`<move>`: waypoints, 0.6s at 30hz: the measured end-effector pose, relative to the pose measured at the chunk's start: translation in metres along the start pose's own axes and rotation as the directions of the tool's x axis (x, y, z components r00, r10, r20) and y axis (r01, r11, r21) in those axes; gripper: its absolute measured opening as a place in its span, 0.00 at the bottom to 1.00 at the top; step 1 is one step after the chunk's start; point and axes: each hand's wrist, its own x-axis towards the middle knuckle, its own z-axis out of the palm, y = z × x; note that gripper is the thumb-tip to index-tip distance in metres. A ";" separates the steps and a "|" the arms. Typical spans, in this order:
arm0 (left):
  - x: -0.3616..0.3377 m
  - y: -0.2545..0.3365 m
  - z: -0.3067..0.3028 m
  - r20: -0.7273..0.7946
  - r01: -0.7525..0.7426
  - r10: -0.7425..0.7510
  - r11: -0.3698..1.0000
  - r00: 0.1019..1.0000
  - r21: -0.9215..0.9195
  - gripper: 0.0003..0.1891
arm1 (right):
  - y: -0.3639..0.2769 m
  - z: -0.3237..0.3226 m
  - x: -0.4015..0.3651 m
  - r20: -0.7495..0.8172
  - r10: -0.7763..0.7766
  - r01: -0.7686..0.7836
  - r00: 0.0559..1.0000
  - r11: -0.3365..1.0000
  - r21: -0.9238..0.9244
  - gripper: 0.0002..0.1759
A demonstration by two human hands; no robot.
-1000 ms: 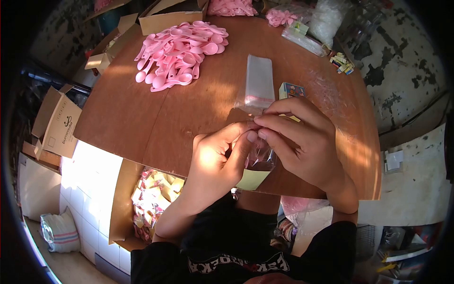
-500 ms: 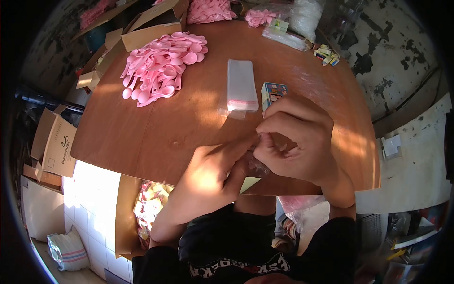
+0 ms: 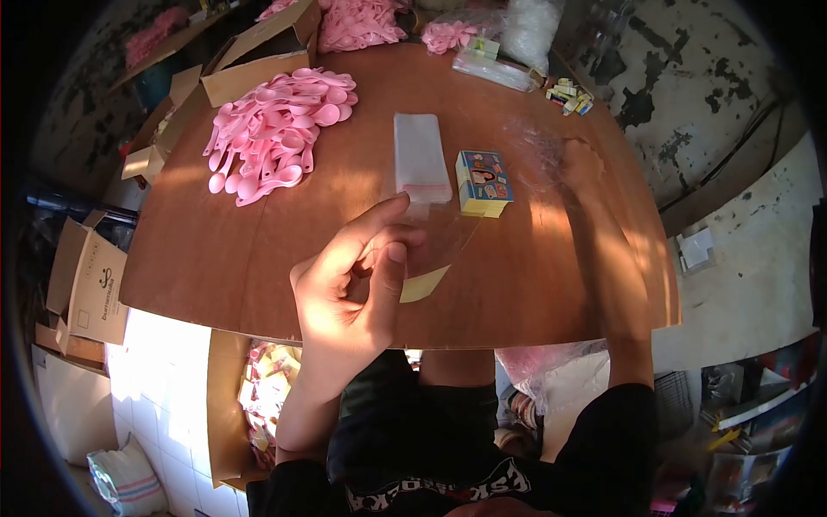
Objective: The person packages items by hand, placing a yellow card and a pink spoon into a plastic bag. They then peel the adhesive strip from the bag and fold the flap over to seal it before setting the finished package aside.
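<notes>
My left hand (image 3: pixel 349 280) is closed in a pinch on a clear plastic bag (image 3: pixel 444 246), and a pale yellow card (image 3: pixel 424 284) shows at the bag's lower end. Out to the right, my right hand (image 3: pixel 583 164) is at the table beside thin clear plastic scraps (image 3: pixel 534 151). Its fingers look curled, and I cannot make out what they hold. Between the hands stands a stack of small blue picture cards (image 3: pixel 485 183) with yellow edges. A stack of clear plastic bags (image 3: pixel 420 155) lies flat to its left.
A heap of pink spoons (image 3: pixel 276 129) covers the table's (image 3: pixel 258 267) left side, beside an open cardboard box (image 3: pixel 258 69). Small yellow packets (image 3: pixel 570 96) and bagged plastic (image 3: pixel 530 34) sit at the back right. Below the front edge is a carton (image 3: pixel 226 405) of yellowish pieces.
My right hand has left my left hand and reached far right to the plastic scraps. My left hand has moved slightly up and left, raising the bag. The picture-card stack is uncovered.
</notes>
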 end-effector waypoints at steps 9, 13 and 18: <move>0.007 -0.020 0.005 -0.001 0.065 -0.065 0.998 0.998 -0.006 0.06 | -0.156 -0.095 -0.119 -0.120 -0.448 0.269 0.886 0.284 0.920 0.22; 0.015 -0.024 0.014 -0.014 -0.074 0.075 0.996 0.997 0.047 0.05 | -0.221 -0.106 -0.155 -0.272 -0.575 0.480 0.771 0.247 0.842 0.17; 0.014 -0.021 0.004 -0.044 -0.015 0.004 0.969 0.999 -0.245 0.26 | -0.229 -0.120 -0.153 -0.556 -0.370 0.660 0.745 0.282 0.696 0.05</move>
